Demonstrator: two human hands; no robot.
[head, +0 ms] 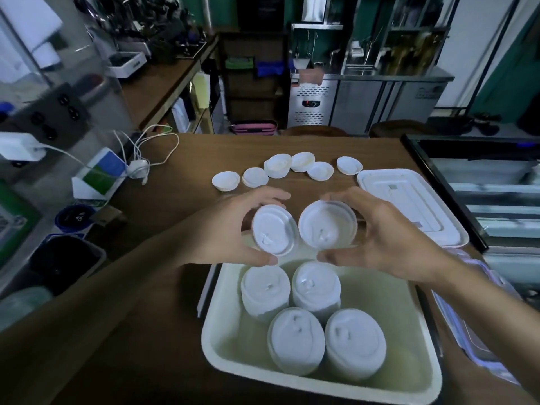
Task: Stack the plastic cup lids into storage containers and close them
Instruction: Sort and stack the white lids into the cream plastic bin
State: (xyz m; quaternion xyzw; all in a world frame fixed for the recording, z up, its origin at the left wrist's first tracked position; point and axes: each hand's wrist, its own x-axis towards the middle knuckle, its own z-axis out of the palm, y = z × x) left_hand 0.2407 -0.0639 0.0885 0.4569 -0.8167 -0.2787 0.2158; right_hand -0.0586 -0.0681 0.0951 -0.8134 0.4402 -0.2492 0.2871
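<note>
Two hands [222, 229] [388, 238] each grip a cup lid [273, 230] [327, 225] above four stacks [295, 343] in the storage container [321, 387]; off-centre drops could topple stacks.

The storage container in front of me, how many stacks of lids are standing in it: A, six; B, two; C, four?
C: four stacks of lids stand in the storage container, two behind and two in front.
</note>
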